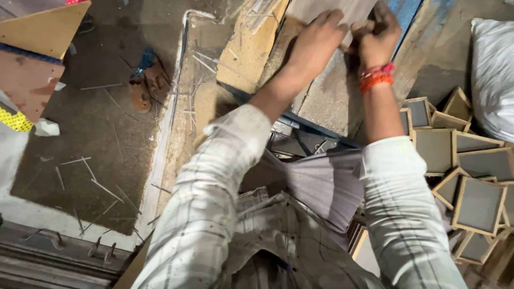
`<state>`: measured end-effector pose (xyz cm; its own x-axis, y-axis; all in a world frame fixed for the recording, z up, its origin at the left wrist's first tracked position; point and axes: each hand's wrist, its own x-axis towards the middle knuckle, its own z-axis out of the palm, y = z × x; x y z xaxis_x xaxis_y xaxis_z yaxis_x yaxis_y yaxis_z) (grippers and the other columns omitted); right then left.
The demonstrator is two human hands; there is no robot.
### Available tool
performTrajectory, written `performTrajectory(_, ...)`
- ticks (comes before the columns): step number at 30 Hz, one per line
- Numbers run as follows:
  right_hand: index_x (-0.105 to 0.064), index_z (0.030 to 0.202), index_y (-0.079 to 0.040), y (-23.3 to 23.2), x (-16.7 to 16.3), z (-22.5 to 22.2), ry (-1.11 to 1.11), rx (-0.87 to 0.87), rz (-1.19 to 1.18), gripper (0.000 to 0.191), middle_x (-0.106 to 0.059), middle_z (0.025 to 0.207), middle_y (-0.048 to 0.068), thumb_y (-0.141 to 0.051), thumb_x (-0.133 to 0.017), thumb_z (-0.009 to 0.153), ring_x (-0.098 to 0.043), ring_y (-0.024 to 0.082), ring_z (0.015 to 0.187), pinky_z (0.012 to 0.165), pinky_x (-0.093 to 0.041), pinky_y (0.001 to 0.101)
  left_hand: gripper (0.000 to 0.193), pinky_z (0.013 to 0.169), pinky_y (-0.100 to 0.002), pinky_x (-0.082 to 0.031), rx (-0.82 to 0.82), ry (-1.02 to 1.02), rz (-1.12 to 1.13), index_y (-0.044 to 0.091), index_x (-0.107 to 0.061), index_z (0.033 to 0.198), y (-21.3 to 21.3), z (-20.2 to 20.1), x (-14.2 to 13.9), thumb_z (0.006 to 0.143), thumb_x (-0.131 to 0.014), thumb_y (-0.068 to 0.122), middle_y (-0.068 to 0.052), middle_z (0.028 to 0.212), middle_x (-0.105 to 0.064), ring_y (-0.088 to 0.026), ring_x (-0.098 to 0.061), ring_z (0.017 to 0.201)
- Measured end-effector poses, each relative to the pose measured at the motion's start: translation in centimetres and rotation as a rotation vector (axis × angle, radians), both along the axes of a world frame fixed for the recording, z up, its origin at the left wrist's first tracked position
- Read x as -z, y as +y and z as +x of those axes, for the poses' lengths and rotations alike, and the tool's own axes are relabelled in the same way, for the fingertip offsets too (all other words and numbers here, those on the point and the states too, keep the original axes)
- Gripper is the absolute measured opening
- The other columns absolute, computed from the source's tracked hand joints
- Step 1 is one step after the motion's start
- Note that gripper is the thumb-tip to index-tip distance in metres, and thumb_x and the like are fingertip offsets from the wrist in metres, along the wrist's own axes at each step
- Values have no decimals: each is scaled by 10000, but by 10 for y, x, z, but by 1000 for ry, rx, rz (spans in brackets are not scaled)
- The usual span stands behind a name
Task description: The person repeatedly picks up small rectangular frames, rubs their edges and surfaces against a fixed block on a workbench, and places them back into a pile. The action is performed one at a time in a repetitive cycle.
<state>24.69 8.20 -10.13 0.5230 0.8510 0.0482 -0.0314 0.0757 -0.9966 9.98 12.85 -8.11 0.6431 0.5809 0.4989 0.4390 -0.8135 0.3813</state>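
Observation:
Both my arms reach forward in plaid sleeves rolled to the elbow. My left hand and my right hand both grip the near edge of a flat grey-brown board at the top of the head view. Red and orange threads circle my right wrist. The board rests over a dusty grey work surface with a blue-painted edge. Most of the board runs out of the picture at the top.
Several small wood-framed square panels lie piled at the right. A white sack sits at far right. Worn sandals and thin wood slivers lie on the dusty floor at left. Plywood pieces stand top left.

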Motion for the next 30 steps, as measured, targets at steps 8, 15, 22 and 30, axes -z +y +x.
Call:
performTrajectory(8,-411,1524,-19,-74,-17,8,570,171,145,662,-687,1215,168,109,-637,916,-714,230,892,619,-605,293,222,770,-266,-587,-28,-443,-696,74,-723,1086,-89,-9,-47,968,-759,259,-54,1075,-710,-168,-753,956)
performTrajectory(15,-552,1355,34,-184,24,-17,431,92,178,413,-621,1317,143,-11,-717,979,-662,242,1174,994,-589,342,330,859,-355,-588,228,-643,-659,66,-621,1237,-147,-15,-59,978,-740,234,-81,1109,-651,-240,-709,968)
performTrajectory(22,-609,1161,17,-270,12,-25,626,141,275,387,-700,1047,168,-352,-628,1043,-706,278,952,808,-610,394,309,872,-416,-537,447,-134,-207,118,-712,1249,-182,-9,-39,940,-727,105,-34,1068,-664,-271,-665,973)
performTrajectory(30,-586,1000,-49,-386,45,46,872,774,370,123,-682,926,106,-166,-600,963,-708,262,795,762,-646,435,490,1047,-470,-475,698,-70,-262,27,-665,1310,-224,18,-36,881,-829,197,-128,1371,-602,-332,-589,1266)
